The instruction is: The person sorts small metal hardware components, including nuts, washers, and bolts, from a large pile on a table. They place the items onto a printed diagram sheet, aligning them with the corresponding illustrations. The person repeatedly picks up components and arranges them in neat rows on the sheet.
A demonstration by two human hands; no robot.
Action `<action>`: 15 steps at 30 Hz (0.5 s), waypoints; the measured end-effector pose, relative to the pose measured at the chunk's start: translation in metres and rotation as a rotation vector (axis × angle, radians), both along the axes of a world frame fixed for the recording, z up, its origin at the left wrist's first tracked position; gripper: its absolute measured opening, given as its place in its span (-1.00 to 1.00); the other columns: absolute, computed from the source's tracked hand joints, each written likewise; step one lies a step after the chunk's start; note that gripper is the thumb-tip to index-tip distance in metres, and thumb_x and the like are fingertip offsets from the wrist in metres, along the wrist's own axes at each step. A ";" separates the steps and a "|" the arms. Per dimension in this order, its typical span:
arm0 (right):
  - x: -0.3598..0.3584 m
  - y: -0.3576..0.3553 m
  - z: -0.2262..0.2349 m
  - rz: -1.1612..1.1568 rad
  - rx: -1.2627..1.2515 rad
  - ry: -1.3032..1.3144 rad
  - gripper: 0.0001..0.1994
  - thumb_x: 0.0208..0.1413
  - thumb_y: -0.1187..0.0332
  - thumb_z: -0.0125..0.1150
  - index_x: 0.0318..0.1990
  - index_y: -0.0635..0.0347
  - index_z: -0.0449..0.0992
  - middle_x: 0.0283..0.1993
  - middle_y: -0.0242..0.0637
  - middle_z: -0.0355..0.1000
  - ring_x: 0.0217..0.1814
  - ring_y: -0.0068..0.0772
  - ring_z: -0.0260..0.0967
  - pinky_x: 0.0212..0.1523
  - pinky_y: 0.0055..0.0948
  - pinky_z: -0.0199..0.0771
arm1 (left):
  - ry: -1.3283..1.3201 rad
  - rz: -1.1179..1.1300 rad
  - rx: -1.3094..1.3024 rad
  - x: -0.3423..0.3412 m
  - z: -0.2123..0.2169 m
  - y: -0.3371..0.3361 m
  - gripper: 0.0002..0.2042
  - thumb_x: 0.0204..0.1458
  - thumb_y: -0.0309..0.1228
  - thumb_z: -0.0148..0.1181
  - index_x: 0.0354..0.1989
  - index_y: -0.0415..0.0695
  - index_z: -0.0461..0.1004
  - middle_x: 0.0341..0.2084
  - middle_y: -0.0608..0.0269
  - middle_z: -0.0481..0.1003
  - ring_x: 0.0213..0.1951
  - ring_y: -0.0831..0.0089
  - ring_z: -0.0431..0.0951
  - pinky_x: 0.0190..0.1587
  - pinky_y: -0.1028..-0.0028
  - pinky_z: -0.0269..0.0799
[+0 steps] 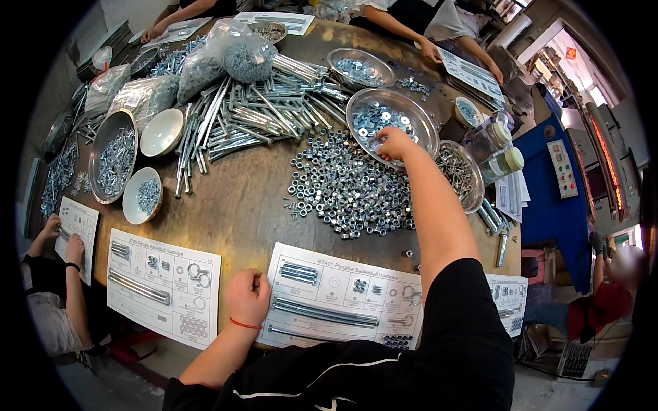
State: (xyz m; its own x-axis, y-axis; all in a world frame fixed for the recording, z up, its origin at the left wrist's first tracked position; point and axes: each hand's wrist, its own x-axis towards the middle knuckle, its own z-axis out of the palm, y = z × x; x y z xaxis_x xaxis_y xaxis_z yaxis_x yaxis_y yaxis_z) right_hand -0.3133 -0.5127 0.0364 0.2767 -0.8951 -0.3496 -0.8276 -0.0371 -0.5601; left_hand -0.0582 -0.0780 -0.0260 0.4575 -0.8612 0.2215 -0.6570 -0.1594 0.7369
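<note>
Right hand in one washer bowl

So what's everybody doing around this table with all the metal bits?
A person's right hand reaches into a metal bowl of washers, just past a heap of loose nuts. Their left hand rests closed at the edge of a printed parts sheet with hardware laid on it. Other people around the table handle similar sheets, beside long bolts.

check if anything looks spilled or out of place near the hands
Mostly orderly. A few stray nuts lie apart from the big nut pile, near the layout sheet. The right hand reaches into a steel bowl; the left hand rests on the sheet.
</note>
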 end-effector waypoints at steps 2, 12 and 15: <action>0.011 0.006 0.014 0.018 0.018 0.093 -0.60 -0.12 0.53 0.41 -0.05 0.28 0.52 -0.31 -0.15 0.57 -0.40 -0.31 0.58 -0.38 -0.33 0.59 | 0.002 0.010 0.000 0.000 0.002 0.001 -0.95 -0.02 -0.47 0.24 -0.43 -0.16 0.51 -0.55 0.16 0.46 -0.49 0.23 0.49 -0.42 0.31 0.40; 0.009 -0.001 0.007 0.285 -0.128 0.246 -0.62 -0.19 0.39 0.46 -0.14 0.28 0.60 -0.33 -0.21 0.58 -0.43 -0.36 0.53 -0.34 -0.34 0.54 | -0.073 0.017 0.003 0.001 0.001 0.003 -0.95 -0.02 -0.48 0.23 -0.45 -0.16 0.49 -0.56 0.16 0.46 -0.50 0.21 0.49 -0.43 0.30 0.40; -0.002 0.003 0.008 0.231 -0.211 0.176 -0.61 -0.17 0.38 0.47 -0.14 0.32 0.59 -0.34 -0.21 0.57 -0.43 -0.37 0.53 -0.36 -0.34 0.52 | -0.079 0.013 0.000 -0.001 -0.001 0.002 -0.95 -0.02 -0.48 0.22 -0.45 -0.16 0.49 -0.56 0.15 0.46 -0.49 0.20 0.49 -0.43 0.31 0.40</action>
